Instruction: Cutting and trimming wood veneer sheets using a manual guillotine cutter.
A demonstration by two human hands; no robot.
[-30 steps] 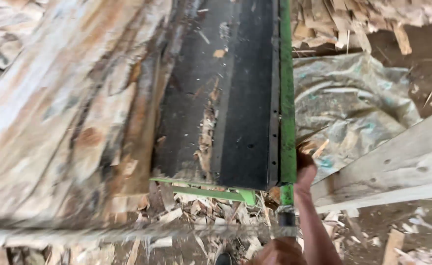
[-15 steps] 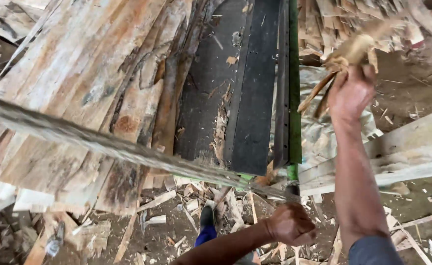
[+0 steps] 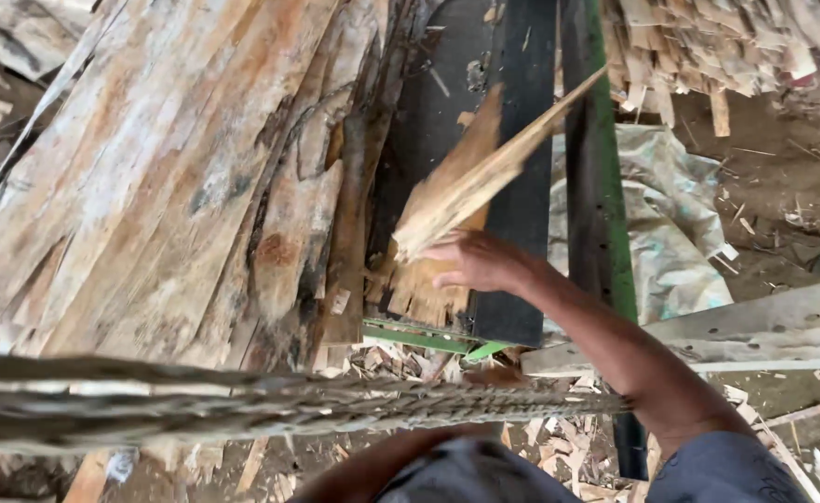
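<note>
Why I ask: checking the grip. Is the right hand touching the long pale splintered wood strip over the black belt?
Touching. The head view shows the right hand closed round the lower end of the pale splintered wood strip.

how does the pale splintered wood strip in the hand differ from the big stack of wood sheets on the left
The pale splintered wood strip is narrow, frayed and raised at a slant by the right hand; the stack of wood sheets is broad, lies flat and goes untouched. The strip looks clean and light; the stack is stained orange and dark. Both are thin, rough wood.
</note>
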